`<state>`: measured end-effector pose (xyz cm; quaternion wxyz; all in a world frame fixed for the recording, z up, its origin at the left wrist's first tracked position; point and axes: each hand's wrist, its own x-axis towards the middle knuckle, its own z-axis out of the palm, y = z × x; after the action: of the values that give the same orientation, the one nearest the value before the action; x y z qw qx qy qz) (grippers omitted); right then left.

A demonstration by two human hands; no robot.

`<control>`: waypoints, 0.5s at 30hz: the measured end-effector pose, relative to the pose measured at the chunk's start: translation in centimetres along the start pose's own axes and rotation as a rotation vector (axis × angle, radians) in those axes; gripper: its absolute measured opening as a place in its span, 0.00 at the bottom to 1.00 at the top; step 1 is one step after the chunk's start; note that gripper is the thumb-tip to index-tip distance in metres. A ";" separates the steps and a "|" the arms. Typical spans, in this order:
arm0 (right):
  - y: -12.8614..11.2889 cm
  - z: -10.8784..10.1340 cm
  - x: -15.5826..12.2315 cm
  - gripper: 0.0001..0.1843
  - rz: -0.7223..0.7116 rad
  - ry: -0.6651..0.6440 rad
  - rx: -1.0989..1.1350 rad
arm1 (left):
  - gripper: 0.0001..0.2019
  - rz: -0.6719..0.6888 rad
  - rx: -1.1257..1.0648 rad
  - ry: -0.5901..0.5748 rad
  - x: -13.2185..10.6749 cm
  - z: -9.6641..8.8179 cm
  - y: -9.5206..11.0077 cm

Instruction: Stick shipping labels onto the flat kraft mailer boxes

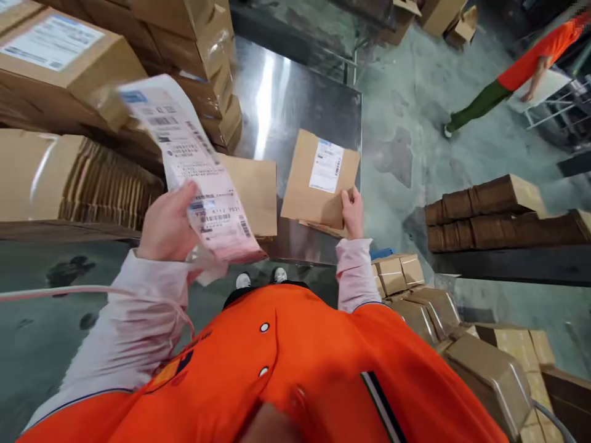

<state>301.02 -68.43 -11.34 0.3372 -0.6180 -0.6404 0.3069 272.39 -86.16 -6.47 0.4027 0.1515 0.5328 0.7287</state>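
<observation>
My left hand (168,224) is closed on a long strip of printed shipping labels (203,166), which curls upward and hangs down past the wrist. Under the right edge of that strip, a plain flat cardboard piece (253,191) lies on the metal table (318,98). My right hand (353,212) pinches the lower right edge of a flat cardboard mailer (300,178). A white label (326,165) is stuck on the upper part of this mailer. Another cardboard edge shows just beneath it.
Stacked cartons (203,55) and bundled flat cardboard (106,178) stand at the left. A person in an orange shirt (530,58) is at the upper right. More cardboard bundles (489,212) and taped packages (484,375) sit at the right. A cable (92,292) crosses my left forearm.
</observation>
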 end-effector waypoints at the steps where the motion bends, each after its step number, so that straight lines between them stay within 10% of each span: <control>1: -0.1 -0.7 0.0 0.43 0.033 -0.017 -0.082 | 0.23 -0.019 0.053 0.051 -0.8 -0.1 -0.4; 6: -3.4 4.3 -6.9 0.60 -0.312 -0.721 0.133 | 0.21 0.000 0.411 0.049 -5.2 -0.8 -4.1; 10: -5.1 8.6 -13.4 0.26 -0.132 -0.723 0.451 | 0.27 0.005 0.570 -0.120 -6.7 -1.4 -5.2; 15: -6.2 8.3 -12.3 0.22 -0.119 -0.823 0.411 | 0.33 -0.018 0.347 -0.030 -5.2 -2.0 -4.9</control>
<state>290.80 -80.80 -11.79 0.1876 -0.3275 -0.6812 0.6273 276.46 -90.81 -10.53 0.3850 0.2247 0.6458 0.6198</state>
